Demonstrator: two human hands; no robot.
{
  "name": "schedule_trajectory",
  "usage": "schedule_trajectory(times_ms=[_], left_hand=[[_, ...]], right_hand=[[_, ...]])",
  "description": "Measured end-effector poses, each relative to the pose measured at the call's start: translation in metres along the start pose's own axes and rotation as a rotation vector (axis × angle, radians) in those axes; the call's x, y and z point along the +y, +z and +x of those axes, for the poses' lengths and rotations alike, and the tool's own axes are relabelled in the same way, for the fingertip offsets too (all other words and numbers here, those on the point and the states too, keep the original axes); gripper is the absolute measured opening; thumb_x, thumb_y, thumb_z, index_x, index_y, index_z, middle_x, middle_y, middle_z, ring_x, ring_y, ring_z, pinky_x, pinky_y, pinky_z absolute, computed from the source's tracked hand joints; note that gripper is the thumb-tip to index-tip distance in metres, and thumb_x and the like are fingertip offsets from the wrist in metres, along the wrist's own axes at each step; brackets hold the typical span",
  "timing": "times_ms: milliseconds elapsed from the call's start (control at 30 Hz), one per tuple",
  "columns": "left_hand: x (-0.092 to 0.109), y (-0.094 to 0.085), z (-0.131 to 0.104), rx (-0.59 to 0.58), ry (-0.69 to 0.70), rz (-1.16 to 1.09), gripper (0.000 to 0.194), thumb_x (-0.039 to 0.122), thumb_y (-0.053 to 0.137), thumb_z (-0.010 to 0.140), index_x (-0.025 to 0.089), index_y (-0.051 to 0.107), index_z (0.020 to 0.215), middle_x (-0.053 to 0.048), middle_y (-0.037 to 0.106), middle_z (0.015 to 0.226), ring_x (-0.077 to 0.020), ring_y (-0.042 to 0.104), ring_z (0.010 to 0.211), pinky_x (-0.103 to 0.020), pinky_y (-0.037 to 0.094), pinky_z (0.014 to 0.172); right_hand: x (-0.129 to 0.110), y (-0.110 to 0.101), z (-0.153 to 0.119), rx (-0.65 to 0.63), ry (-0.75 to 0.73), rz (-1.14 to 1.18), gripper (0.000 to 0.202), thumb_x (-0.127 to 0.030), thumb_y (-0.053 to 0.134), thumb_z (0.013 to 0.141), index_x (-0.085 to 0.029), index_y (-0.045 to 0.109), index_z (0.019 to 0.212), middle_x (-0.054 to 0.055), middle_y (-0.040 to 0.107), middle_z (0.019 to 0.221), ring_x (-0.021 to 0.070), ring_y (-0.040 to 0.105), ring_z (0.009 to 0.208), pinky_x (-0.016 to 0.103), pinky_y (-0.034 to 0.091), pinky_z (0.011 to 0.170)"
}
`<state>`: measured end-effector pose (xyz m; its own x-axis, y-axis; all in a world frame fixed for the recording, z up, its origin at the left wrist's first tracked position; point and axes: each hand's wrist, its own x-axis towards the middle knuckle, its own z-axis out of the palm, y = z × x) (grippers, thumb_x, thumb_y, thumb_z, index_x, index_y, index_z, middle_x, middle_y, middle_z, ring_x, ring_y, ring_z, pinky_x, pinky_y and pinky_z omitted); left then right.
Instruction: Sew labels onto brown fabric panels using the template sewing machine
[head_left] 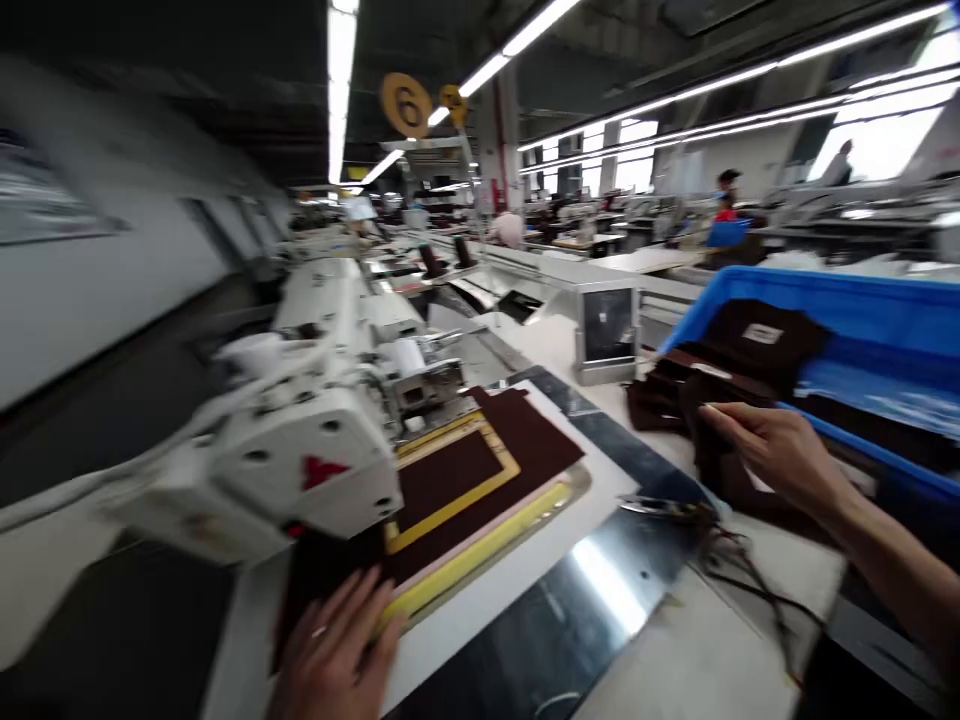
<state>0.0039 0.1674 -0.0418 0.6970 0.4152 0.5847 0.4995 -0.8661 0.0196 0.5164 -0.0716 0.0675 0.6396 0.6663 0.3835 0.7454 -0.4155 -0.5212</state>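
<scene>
My left hand (337,645) lies with its fingers spread on the dark brown fabric (540,435) at the near edge of the white sewing machine (307,470). A yellow-edged frame (454,515) rests on that fabric, beside the needle area. A yellow strip (480,550) runs along the fabric's near side. At the right, my right hand (780,455) pinches the edge of a dark brown piece (709,430) beside the blue bin. More dark brown pieces (660,385) are stacked just behind that hand.
The blue bin (862,285) holds dark pieces. Small metal snips (652,507) and tangled dark cord (750,575) lie on the table's right part. A small grey-framed panel (607,330) stands behind the metal plate (555,610). People are in the background.
</scene>
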Motion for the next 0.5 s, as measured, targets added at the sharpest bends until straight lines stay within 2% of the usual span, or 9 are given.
schedule_trajectory(times_ms=[100, 167, 267, 300, 367, 500], left_hand=[[0.016, -0.015, 0.018, -0.159, -0.071, 0.105, 0.032, 0.038, 0.055, 0.100, 0.025, 0.072, 0.124, -0.006, 0.071, 0.131, -0.0286, 0.067, 0.121, -0.046, 0.053, 0.104], [0.024, -0.023, 0.030, -0.263, -0.100, 0.121, 0.037, 0.039, 0.053, 0.101, 0.023, 0.069, 0.130, -0.007, 0.069, 0.135, -0.0286, 0.065, 0.124, -0.047, 0.055, 0.103], [0.029, -0.028, 0.039, -0.323, -0.128, 0.116, 0.038, 0.039, 0.051, 0.102, 0.020, 0.068, 0.130, -0.009, 0.068, 0.136, -0.0302, 0.064, 0.126, -0.052, 0.054, 0.105], [0.028, -0.028, 0.039, -0.328, -0.136, 0.111, 0.037, 0.038, 0.051, 0.103, 0.020, 0.069, 0.130, -0.010, 0.068, 0.136, -0.0304, 0.064, 0.126, -0.053, 0.054, 0.105], [0.023, -0.028, 0.036, -0.322, -0.152, 0.101, 0.036, 0.037, 0.051, 0.103, 0.019, 0.070, 0.128, -0.010, 0.068, 0.135, -0.0303, 0.064, 0.126, -0.053, 0.055, 0.105], [0.004, -0.026, 0.030, -0.302, -0.174, 0.092, 0.033, 0.035, 0.053, 0.102, 0.019, 0.071, 0.125, -0.010, 0.069, 0.133, -0.0313, 0.065, 0.124, -0.053, 0.055, 0.104]], right_hand=[[-0.082, 0.050, 0.024, -0.189, -0.225, 0.111, 0.045, -0.059, 0.050, 0.099, -0.025, 0.077, 0.110, 0.004, 0.077, 0.107, 0.0258, 0.072, 0.091, 0.031, 0.053, 0.077], [-0.143, 0.092, 0.033, -0.365, -0.373, -0.003, 0.049, -0.055, 0.038, 0.105, -0.024, 0.076, 0.103, 0.005, 0.077, 0.096, 0.0233, 0.072, 0.079, 0.030, 0.052, 0.066], [-0.219, 0.156, 0.035, -0.451, -0.495, -0.022, 0.048, -0.047, 0.039, 0.107, -0.020, 0.074, 0.089, 0.009, 0.075, 0.082, 0.0248, 0.070, 0.073, 0.032, 0.051, 0.065], [-0.235, 0.176, 0.034, -0.474, -0.534, -0.026, 0.047, -0.048, 0.042, 0.106, -0.018, 0.073, 0.088, 0.011, 0.074, 0.081, 0.0262, 0.071, 0.074, 0.033, 0.051, 0.068], [-0.254, 0.208, 0.028, -0.526, -0.653, -0.007, 0.039, -0.048, 0.051, 0.103, -0.017, 0.072, 0.095, 0.013, 0.074, 0.094, 0.0283, 0.071, 0.087, 0.036, 0.053, 0.078], [-0.251, 0.246, 0.022, -0.622, -0.884, 0.051, 0.025, -0.036, 0.053, 0.104, -0.018, 0.070, 0.108, 0.012, 0.071, 0.117, 0.0273, 0.065, 0.114, 0.037, 0.045, 0.102]])
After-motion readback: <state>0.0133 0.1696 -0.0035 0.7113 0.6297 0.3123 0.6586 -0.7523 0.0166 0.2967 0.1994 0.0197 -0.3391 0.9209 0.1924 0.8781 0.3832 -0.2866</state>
